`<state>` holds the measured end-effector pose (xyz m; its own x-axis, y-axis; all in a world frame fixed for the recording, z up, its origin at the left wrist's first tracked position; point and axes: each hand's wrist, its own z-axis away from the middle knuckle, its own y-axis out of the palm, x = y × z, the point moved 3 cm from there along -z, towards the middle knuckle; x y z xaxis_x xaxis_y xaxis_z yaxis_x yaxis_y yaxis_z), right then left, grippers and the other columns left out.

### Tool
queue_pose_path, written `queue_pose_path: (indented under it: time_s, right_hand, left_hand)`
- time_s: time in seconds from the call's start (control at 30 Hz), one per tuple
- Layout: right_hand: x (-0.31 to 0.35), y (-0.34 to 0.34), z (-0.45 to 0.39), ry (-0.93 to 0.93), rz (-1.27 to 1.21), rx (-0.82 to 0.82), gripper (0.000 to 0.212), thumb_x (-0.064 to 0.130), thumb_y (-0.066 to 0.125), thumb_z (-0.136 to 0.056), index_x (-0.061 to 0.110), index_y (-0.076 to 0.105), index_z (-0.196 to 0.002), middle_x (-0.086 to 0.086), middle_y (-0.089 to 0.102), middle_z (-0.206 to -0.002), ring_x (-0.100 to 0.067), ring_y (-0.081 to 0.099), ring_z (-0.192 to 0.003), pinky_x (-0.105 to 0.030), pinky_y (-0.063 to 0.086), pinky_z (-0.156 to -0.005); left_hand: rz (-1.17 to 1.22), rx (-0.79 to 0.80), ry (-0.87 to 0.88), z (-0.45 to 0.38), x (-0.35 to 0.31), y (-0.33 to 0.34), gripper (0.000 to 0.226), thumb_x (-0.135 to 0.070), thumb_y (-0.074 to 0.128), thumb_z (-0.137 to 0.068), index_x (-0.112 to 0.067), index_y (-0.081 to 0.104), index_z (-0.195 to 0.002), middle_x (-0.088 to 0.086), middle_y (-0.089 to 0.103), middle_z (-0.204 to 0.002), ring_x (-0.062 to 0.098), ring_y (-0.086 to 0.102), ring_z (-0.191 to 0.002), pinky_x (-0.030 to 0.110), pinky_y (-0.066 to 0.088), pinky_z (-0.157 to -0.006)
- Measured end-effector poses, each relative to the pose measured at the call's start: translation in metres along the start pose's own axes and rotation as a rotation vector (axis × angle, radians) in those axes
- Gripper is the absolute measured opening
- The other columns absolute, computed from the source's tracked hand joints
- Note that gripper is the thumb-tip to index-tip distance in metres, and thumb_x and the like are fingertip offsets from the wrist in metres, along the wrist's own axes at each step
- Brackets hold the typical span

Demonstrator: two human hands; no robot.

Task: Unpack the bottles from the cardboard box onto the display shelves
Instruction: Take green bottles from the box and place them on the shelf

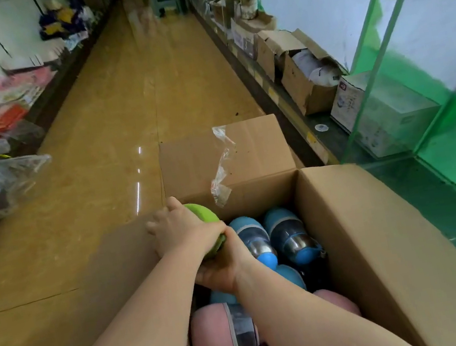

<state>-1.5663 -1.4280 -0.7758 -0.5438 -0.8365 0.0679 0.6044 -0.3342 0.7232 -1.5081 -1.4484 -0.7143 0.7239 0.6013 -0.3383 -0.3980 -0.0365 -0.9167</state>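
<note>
I have my left hand (176,230) and right hand (222,268) both clenched round the rounded lime-green bottle (202,217) at the open brown cardboard box (354,242) rim; it looks smooth and slippery, best gripped mid-body

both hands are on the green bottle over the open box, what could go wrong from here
1. The left hand and right hand grip the green bottle close together; if it slips, it would likely fall onto the blue bottles below.
2. Lifting it out may snag the loose packing tape hanging off the cardboard box flap.
3. The pink bottles lie under the forearms, so a quick pull-back might knock them.
</note>
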Motion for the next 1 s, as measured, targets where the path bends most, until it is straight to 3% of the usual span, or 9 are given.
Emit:
queue_pose_path:
  time_s: [0.13,0.27,0.33,0.4,0.53,0.63,0.73,0.87,1.0]
  right_hand:
    - [0.012,0.023,0.031,-0.057,0.015,0.017,0.072,0.059,0.052,-0.084,0.001,0.052,-0.128,-0.022,0.058,-0.122,-0.037,0.058,-0.108,-0.050,0.050,-0.076]
    - [0.047,0.042,0.074,-0.184,0.120,0.029,0.072,0.063,0.049,-0.083,0.007,0.053,-0.127,-0.021,0.060,-0.116,-0.036,0.058,-0.101,-0.050,0.046,-0.077]
    - [0.064,0.051,0.093,-0.228,0.218,0.037,0.070,0.062,0.051,-0.082,0.010,0.055,-0.128,-0.020,0.060,-0.123,-0.036,0.057,-0.109,-0.050,0.046,-0.079]
    - [0.077,0.063,0.112,-0.313,0.307,0.014,0.061,0.056,0.055,-0.083,0.009,0.058,-0.123,-0.020,0.063,-0.116,-0.034,0.061,-0.098,-0.048,0.047,-0.076]
    - [0.103,0.091,0.141,-0.580,0.462,-0.068,0.044,0.036,0.069,-0.080,0.009,0.062,-0.113,-0.013,0.068,-0.107,-0.028,0.066,-0.085,-0.036,0.053,-0.069]
    - [0.111,0.114,0.163,-0.722,0.644,-0.112,0.037,0.026,0.072,-0.078,0.010,0.060,-0.109,-0.007,0.066,-0.092,-0.021,0.064,-0.076,-0.030,0.051,-0.062]
    - [0.115,0.138,0.180,-0.823,0.782,-0.115,0.038,0.022,0.075,-0.075,0.013,0.056,-0.107,-0.005,0.064,-0.097,-0.019,0.062,-0.079,-0.027,0.049,-0.060]
    - [0.130,0.170,0.197,-0.981,1.024,-0.171,0.044,0.026,0.078,-0.073,0.015,0.055,-0.108,-0.005,0.063,-0.103,-0.014,0.060,-0.083,-0.024,0.048,-0.064]
    - [0.149,0.206,0.216,-1.069,1.172,-0.184,0.046,0.032,0.080,-0.071,0.016,0.058,-0.108,-0.003,0.064,-0.105,-0.018,0.062,-0.095,-0.030,0.051,-0.080]
  left_hand:
    - [0.189,-0.011,0.017,0.015,-0.005,-0.040,0.089,-0.055,0.075,-0.060,-0.016,0.035,-0.129,0.011,0.043,-0.130,0.033,0.039,-0.123,0.033,0.033,-0.082]
    - [0.599,0.109,0.058,0.026,-0.020,-0.063,0.092,-0.055,0.080,-0.045,-0.017,0.046,-0.123,0.007,0.055,-0.121,0.029,0.053,-0.112,0.037,0.046,-0.094]
    - [0.751,0.160,0.099,0.034,-0.028,-0.073,0.086,-0.047,0.084,-0.046,-0.015,0.050,-0.118,0.005,0.059,-0.115,0.025,0.058,-0.103,0.036,0.050,-0.088]
    - [0.809,0.235,0.115,0.037,-0.035,-0.083,0.079,-0.038,0.085,-0.060,-0.014,0.046,-0.124,0.005,0.056,-0.116,0.023,0.057,-0.101,0.034,0.050,-0.081]
    - [0.772,0.354,0.227,0.044,-0.054,-0.107,0.060,-0.026,0.074,-0.078,-0.012,0.042,-0.127,0.004,0.052,-0.108,0.012,0.051,-0.076,0.022,0.038,-0.054]
    - [0.627,0.352,0.348,0.045,-0.072,-0.127,0.072,-0.036,0.085,-0.063,-0.011,0.049,-0.120,0.003,0.059,-0.105,0.015,0.058,-0.087,0.024,0.048,-0.068]
    - [0.490,0.229,0.450,0.035,-0.091,-0.143,0.112,-0.069,0.080,-0.020,-0.019,0.053,-0.116,-0.001,0.065,-0.110,0.018,0.062,-0.100,0.038,0.049,-0.093]
    - [0.527,0.138,0.463,0.029,-0.110,-0.166,0.097,-0.063,0.078,-0.027,-0.024,0.054,-0.113,-0.005,0.066,-0.105,0.017,0.063,-0.097,0.037,0.051,-0.090]
    - [0.667,0.133,0.493,0.013,-0.133,-0.186,0.102,-0.059,0.076,-0.022,-0.025,0.056,-0.116,-0.004,0.067,-0.105,0.018,0.064,-0.098,0.040,0.052,-0.090]
